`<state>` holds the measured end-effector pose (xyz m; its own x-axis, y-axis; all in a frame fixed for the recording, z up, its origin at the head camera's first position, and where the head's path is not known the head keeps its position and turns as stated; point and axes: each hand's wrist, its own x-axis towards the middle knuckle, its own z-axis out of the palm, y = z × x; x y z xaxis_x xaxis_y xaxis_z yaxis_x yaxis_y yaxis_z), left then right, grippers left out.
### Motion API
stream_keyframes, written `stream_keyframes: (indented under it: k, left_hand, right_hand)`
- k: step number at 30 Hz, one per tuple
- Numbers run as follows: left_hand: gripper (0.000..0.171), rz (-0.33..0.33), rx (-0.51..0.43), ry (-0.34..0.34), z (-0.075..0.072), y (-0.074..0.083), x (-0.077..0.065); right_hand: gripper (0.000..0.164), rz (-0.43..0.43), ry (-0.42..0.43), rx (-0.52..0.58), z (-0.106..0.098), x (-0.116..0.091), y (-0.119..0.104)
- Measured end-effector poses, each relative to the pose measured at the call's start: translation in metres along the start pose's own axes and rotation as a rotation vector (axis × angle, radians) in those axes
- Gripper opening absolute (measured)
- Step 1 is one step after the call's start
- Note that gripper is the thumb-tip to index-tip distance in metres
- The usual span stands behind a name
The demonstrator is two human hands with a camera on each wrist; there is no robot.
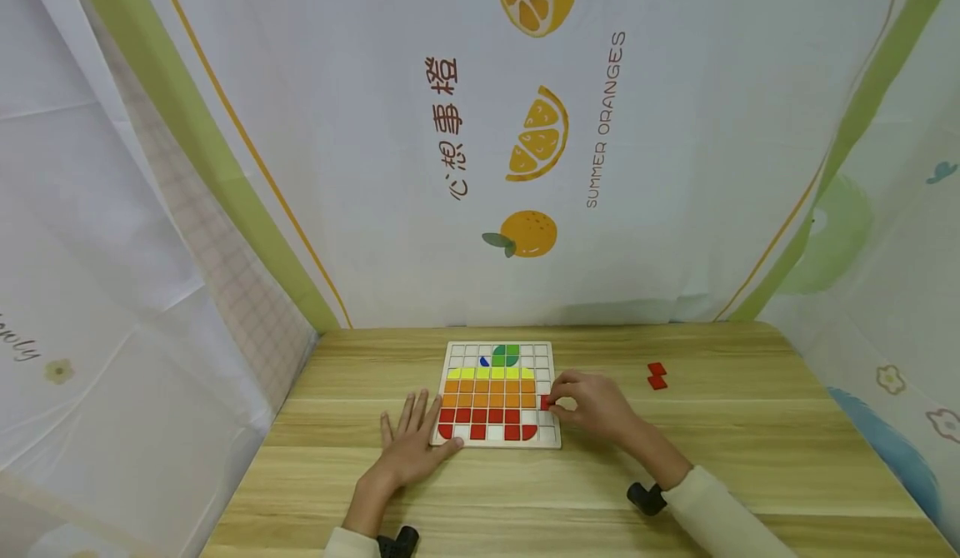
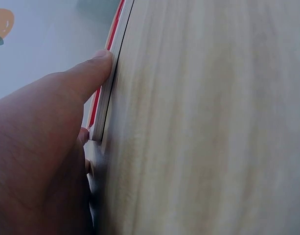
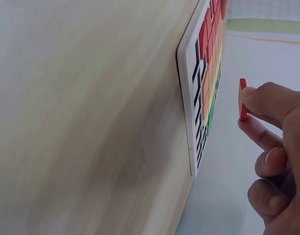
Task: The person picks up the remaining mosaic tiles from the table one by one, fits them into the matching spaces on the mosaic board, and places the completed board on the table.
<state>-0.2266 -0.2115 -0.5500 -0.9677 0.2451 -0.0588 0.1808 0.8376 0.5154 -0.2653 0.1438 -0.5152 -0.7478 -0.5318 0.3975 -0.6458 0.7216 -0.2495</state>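
A square puzzle board [image 1: 557,436] lies on the table, its grid holding green, yellow, orange and red pieces and one blue piece. My left hand [image 1: 408,453] rests at the board's front left corner with fingers spread, the thumb [image 2: 102,58] against the front edge. Between thumb and fingertips, my right hand [image 1: 596,406] pinches a red square tile [image 3: 242,100] over the board's right side. In the right wrist view that tile is held edge-on, apart from the board. White cells show between red pieces in the two front rows.
Two loose red tiles [image 1: 657,376] lie on the wooden table [image 1: 720,425] to the right of the board. A white curtain [image 1: 390,208] with orange prints hangs behind the table's back edge. Black wrist mounts [image 1: 646,499] sit below each hand.
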Motion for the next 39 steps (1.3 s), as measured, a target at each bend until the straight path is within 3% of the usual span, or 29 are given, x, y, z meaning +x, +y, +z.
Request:
stream_keyframes:
  k: [17, 27, 34, 39]
  left_hand:
    - [0.093, -0.020, 0.027, -0.029, 0.000, 0.000, 0.002]
    - [0.094, -0.020, 0.033, -0.030, 0.000, -0.001, 0.003]
    - [0.094, 0.005, 0.006, -0.004, 0.000, -0.002, 0.002]
    - [0.094, -0.013, 0.035, -0.022, -0.001, 0.000, 0.001]
  right_hand:
    - [0.007, 0.099, -0.132, 0.042, 0.025, 0.008, -0.012]
    - [0.005, -0.012, -0.221, 0.005, 0.026, 0.011, -0.018]
    - [0.010, 0.018, -0.237, 0.021, 0.026, 0.011, -0.019]
    - [0.012, 0.053, -0.233, 0.032, 0.027, 0.009, -0.020]
